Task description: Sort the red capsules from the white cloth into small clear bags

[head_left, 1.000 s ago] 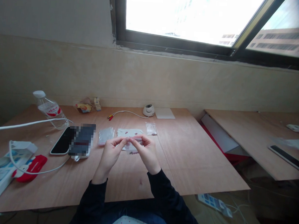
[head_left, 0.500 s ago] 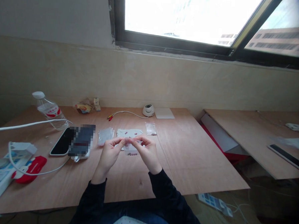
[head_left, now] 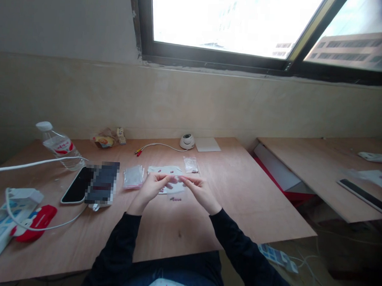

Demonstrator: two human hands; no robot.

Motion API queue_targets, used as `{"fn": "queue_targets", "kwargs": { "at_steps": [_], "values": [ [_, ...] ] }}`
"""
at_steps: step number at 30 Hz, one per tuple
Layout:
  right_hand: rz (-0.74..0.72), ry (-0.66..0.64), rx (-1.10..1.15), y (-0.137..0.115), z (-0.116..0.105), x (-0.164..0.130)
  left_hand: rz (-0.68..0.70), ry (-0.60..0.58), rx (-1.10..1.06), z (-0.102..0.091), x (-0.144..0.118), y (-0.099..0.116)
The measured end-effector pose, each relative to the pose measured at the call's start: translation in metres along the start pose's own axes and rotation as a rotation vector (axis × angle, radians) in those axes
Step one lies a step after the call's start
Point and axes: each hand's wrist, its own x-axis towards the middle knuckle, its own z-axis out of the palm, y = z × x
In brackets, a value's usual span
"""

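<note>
Fingertips (head_left: 169, 181) of both hands pinch a small clear zip bag (head_left: 175, 185) over loose dark beads (head_left: 175, 199), seemingly mid-filling; sealing needs a steady press.

Wooden table (head_left: 246, 197) bears bottle (head_left: 58, 146), phone (head_left: 76, 188), perhaps bags (head_left: 133, 176).

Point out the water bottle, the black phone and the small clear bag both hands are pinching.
water bottle (head_left: 59, 146), head view, on its red label.
black phone (head_left: 76, 189), head view, middle of its dark screen.
small clear bag (head_left: 175, 181), head view, strip showing between the fingertips.
</note>
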Motion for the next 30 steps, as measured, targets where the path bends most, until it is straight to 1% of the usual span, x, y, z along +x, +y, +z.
{"fn": "queue_targets", "kwargs": {
  "at_steps": [3,6,9,11,14,17,20,24,30],
  "values": [
    [0.112,0.073,0.049,0.022,-0.018,0.007,-0.013,-0.118,0.081,0.012,0.024,0.004],
    [0.153,0.117,0.033,0.040,-0.033,0.012,-0.101,-0.228,0.156,0.022,0.051,0.000],
    [0.190,0.162,0.020,0.053,-0.044,0.022,-0.123,-0.245,0.160,0.028,0.080,-0.009],
    [0.197,0.188,0.012,0.059,-0.051,0.034,-0.133,-0.229,0.153,0.031,0.098,-0.012],
    [0.193,0.222,0.003,0.070,-0.060,0.058,-0.160,-0.170,0.161,0.035,0.121,-0.013],
    [0.186,0.255,-0.010,0.082,-0.066,0.084,-0.204,-0.107,0.182,0.037,0.135,-0.012],
    [0.198,0.284,-0.026,0.095,-0.068,0.103,-0.263,-0.064,0.208,0.039,0.143,-0.014],
    [0.219,0.329,-0.042,0.109,-0.066,0.113,-0.324,-0.026,0.224,0.042,0.148,-0.019],
    [0.248,0.368,-0.063,0.121,-0.061,0.112,-0.364,-0.012,0.229,0.044,0.149,-0.024]
  ]
}}
